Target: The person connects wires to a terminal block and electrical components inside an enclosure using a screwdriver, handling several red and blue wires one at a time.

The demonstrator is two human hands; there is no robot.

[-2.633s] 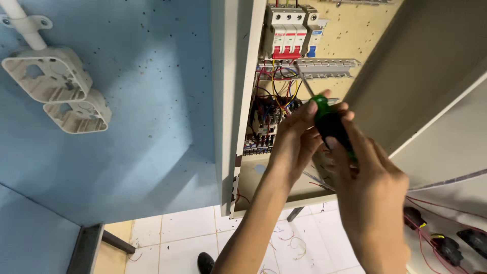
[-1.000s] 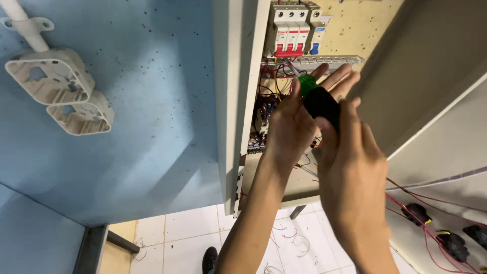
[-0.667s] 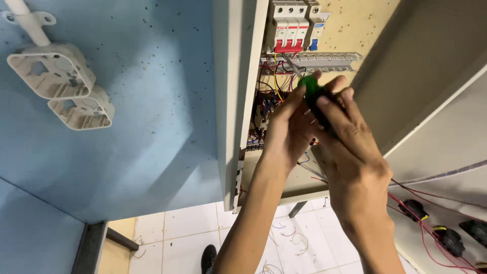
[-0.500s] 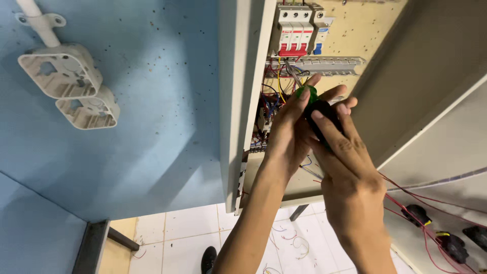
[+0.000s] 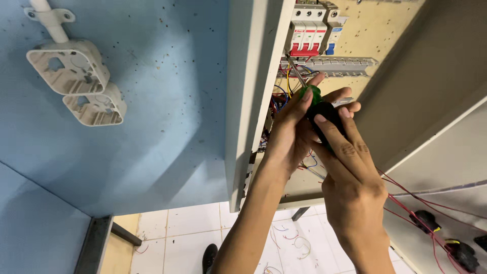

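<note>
Both of my hands meet at the centre of the frame, inside an open electrical cabinet [image 5: 253,101]. My right hand [image 5: 350,182] is clenched around the black and green handle of a screwdriver [image 5: 319,109], fingers wrapped over the black part, so that grip is grasping the tool. My left hand [image 5: 289,137] lies against the green front end of the handle, fingers curled along it and thumb beside it; I cannot tell whether this grip truly clamps the tool or only steadies it. The thin metal shaft runs up and to the left from the handle toward the bottom edge of a row of circuit breakers [image 5: 309,38], white with red fronts, at the upper centre. Just below the breakers sits a grey slotted wire duct [image 5: 335,63], and a tangle of coloured wires [image 5: 284,89] shows behind my left fingers. Two empty white junction boxes [image 5: 76,81] hang on the blue wall [image 5: 152,127] at upper left. Red wires [image 5: 406,203] trail toward black connectors [image 5: 426,220] at lower right. White floor tiles [image 5: 182,238] appear at bottom centre.
</note>
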